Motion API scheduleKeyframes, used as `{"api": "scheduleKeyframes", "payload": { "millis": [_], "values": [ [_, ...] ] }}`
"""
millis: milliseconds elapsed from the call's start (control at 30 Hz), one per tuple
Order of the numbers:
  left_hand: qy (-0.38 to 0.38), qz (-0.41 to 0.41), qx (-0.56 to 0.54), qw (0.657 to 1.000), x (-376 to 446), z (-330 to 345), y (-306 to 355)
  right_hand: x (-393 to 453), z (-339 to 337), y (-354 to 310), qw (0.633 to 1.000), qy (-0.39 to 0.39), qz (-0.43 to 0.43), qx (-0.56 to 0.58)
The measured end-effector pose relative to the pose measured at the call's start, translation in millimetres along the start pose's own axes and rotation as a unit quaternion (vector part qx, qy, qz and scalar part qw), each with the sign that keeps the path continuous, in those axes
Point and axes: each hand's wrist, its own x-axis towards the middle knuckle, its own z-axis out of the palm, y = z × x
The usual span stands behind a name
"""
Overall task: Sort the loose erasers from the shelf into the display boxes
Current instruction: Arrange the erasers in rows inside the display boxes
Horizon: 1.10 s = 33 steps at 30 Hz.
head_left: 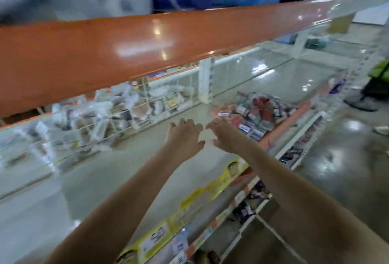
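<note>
My fingers point(190, 123) spread, holding nothing; the erasers point(257, 114) look light and firm (pinch their sides).

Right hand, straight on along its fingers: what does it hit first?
Probably the pile of loose erasers. The right hand points up-shelf toward its near-left edge, with bare shelf between; blur makes depth uncertain.
</note>
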Motion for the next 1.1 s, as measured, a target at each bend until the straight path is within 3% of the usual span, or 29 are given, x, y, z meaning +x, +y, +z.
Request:
{"api": "scheduleKeyframes", "payload": {
  "millis": [200,400,633,900,1100],
  "values": [
    [-0.019,0.038,-0.068,0.997,66,22,55,-14,21,104,0.995,-0.004,0.099,0.032],
    [-0.054,0.052,-0.077,0.994,96,52,81,-17,27,150,0.988,0.023,0.129,0.084],
    [-0.023,0.045,-0.088,0.995,107,65,82,-10,39,166,0.984,0.082,0.129,0.093],
    [0.01,0.043,-0.085,0.995,111,72,84,-7,40,166,0.983,0.088,0.149,0.07],
    [0.031,0.031,-0.089,0.995,110,78,85,-18,38,160,0.975,0.132,0.128,0.125]
  ]
}}
